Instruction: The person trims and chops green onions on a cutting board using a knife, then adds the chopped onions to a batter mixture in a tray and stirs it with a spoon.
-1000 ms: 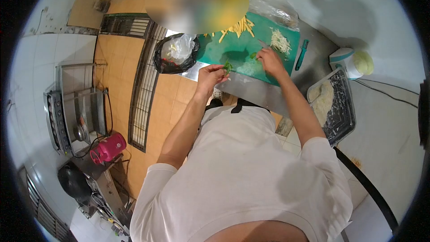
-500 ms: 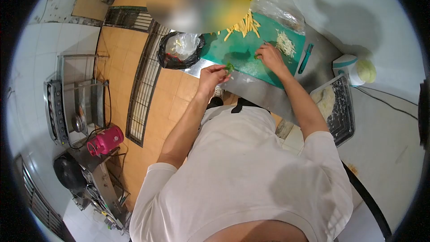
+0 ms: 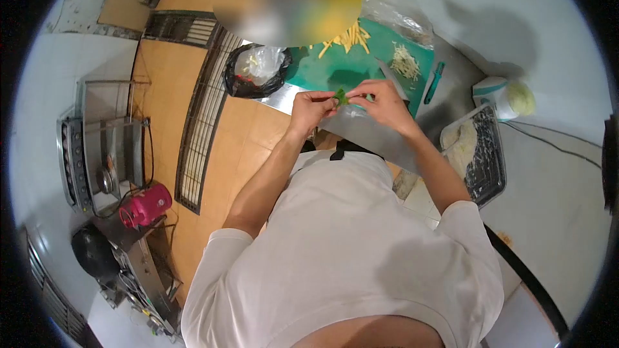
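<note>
I had the small green piece [image 3: 341,96] between my two hands, in the air over the near edge of the green cutting board [image 3: 314,72]. My left hand [image 3: 311,111] pinched it from one side between thumb and fingers; my right hand [image 3: 385,104] met it from the other with its fingertips. It looked soft and leafy, so I judged that a light pinch close to where the fingertips met would serve best, with one hand steadying and the other doing the fine work, since a hard squeeze could have bruised it. The knife [image 3: 389,72] lay just beyond my right hand, partly hidden by it, so that wrist needed to ride clear of the blade. The pale shreds [image 3: 405,64] and yellow sticks [image 3: 353,39] sat farther across the board, where a careless sleeve or knuckle might have scattered them.
</note>
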The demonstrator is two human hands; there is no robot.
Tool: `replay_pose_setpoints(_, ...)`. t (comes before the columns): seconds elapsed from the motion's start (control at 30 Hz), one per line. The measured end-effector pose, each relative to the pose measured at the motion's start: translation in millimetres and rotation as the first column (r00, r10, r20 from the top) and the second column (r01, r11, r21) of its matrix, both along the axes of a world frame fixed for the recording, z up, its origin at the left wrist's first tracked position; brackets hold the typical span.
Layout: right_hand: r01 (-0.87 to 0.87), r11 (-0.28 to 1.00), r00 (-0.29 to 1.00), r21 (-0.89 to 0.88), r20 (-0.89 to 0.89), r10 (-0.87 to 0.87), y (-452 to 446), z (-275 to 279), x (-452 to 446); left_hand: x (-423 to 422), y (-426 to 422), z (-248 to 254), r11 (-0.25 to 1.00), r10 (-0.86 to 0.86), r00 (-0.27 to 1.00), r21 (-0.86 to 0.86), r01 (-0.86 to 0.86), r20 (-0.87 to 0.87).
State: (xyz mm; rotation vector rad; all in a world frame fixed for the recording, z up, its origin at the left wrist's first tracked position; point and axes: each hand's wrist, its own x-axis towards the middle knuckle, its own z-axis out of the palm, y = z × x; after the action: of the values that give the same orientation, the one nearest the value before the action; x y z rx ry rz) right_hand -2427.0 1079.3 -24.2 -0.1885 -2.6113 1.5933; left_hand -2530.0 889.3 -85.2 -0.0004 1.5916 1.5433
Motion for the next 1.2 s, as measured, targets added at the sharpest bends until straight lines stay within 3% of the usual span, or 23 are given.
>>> replay_pose_setpoints(0.33,0.163,0.981,0.985,0.107,0.041,-0.169,-16.4,50.6,6.7,-14.3,8.7,53.1,0.956,-0.251,0.966,0.140,0.256,-0.053)
replay_pose_setpoints(0.47,0.194,0.967,0.980,0.165,-0.070,-0.185,-19.8,52.2,8.9,-23.3,7.5,64.5,0.920,-0.326,0.944,0.210,0.330,-0.053)
replay_pose_setpoints(0.73,0.283,0.940,0.958,0.191,-0.105,-0.268,-35.6,64.0,16.1,-32.8,9.0,70.0,0.883,-0.424,0.902,0.185,0.431,-0.076)
replay_pose_setpoints(0.87,0.429,0.902,0.903,-0.036,0.011,-0.429,-35.0,55.5,20.7,-38.9,15.7,53.0,0.917,-0.359,0.932,0.208,0.341,0.052)
replay_pose_setpoints(0.93,0.511,0.850,0.858,-0.126,0.022,-0.513,-23.5,24.8,31.5,-41.4,24.0,23.9,0.940,-0.319,0.947,0.114,0.321,-0.039)
replay_pose_setpoints(1.03,0.667,0.742,0.734,0.071,0.109,-0.670,-13.4,-30.4,56.5,-44.2,45.1,-47.3,0.930,-0.352,0.899,0.009,0.367,-0.262)
replay_pose_setpoints(1.13,0.619,0.580,0.661,0.529,0.049,-0.749,-5.9,-98.5,92.6,-34.4,61.2,-93.5,0.923,-0.367,0.802,-0.079,0.376,-0.470)
replay_pose_setpoints(1.2,0.605,0.515,0.593,0.608,0.087,-0.800,-6.2,-113.9,105.5,-30.2,71.2,-94.4,0.908,-0.404,0.694,-0.171,0.381,-0.597)
